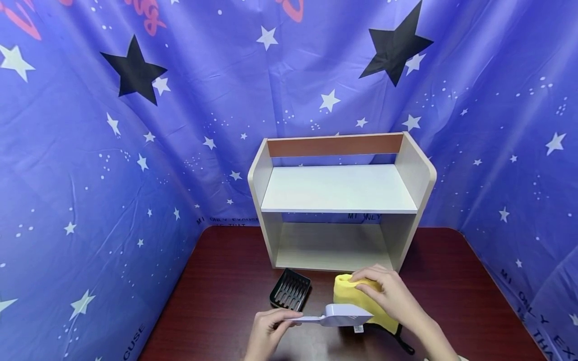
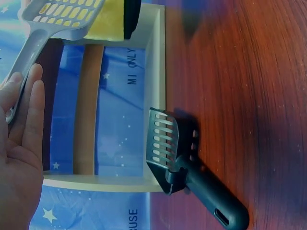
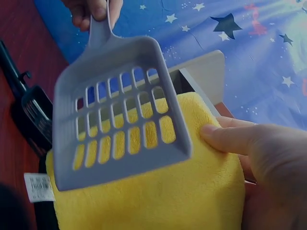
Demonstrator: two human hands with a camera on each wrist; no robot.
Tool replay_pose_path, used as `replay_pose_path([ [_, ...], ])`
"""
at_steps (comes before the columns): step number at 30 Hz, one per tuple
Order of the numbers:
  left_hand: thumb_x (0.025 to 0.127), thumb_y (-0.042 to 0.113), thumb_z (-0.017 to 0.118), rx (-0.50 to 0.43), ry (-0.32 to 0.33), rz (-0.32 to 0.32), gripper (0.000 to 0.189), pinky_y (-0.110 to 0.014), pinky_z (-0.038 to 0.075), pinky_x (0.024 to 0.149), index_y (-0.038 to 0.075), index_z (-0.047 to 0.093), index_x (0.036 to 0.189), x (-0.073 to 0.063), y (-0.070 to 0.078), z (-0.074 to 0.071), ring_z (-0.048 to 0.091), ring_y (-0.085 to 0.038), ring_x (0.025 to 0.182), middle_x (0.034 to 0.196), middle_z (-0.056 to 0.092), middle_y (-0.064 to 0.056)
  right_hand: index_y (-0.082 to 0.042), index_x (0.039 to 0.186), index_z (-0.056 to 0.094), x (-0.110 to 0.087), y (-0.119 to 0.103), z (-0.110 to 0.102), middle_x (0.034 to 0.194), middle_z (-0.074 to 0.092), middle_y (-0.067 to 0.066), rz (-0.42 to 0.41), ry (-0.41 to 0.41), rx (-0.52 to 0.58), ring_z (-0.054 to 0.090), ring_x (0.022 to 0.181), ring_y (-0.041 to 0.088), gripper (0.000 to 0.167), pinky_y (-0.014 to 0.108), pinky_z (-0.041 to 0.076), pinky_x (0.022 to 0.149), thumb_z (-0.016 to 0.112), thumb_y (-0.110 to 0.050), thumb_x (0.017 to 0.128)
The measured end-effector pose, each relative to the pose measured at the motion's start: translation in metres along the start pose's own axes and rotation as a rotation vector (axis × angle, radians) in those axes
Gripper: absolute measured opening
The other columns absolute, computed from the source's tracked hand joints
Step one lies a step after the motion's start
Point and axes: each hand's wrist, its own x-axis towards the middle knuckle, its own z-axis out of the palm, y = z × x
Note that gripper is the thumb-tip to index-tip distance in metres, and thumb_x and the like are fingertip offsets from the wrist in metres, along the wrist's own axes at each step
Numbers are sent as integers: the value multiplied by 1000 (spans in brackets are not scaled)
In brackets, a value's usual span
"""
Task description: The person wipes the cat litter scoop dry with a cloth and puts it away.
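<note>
My left hand pinches the handle of a light grey slotted litter scoop, held roughly level above the table. In my right hand is a yellow plush cloth piece with a black edge, a black strap and a white label; the thumb presses on its front face. The right wrist view shows the scoop's head in front of the yellow cloth, with yellow visible through its slots; whether they touch I cannot tell. A black slotted scoop lies on the table near the left hand.
A pale two-tier shelf with a brown back rail stands on the dark red wooden table, behind the hands. Blue star-printed curtains hang along the back and both sides.
</note>
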Motion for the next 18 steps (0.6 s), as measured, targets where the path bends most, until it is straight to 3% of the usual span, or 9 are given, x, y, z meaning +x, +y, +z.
replay_pose_path([
  [5,82,-13,69,11,0,-4,25,-14,57,64,3,75,99,-1,-1,3,73,-12,71,84,76,-12,-27,97,73,0,-4,5,96,74,-13,-23,-56,70,65,90,4,29,10,47,82,77,-3,82],
  [11,77,-16,72,34,23,1,27,-13,56,63,2,75,97,-1,-3,3,73,-14,69,81,76,-13,-29,99,71,-2,-7,6,98,73,-16,12,-145,137,63,90,-1,23,18,51,77,73,-9,87],
  [18,73,-18,73,51,42,-14,29,-12,55,62,1,76,94,-2,-5,-1,72,-15,67,80,75,-13,-28,100,70,-5,-6,4,98,71,-15,23,-195,180,59,87,-4,22,19,51,71,73,-11,88],
])
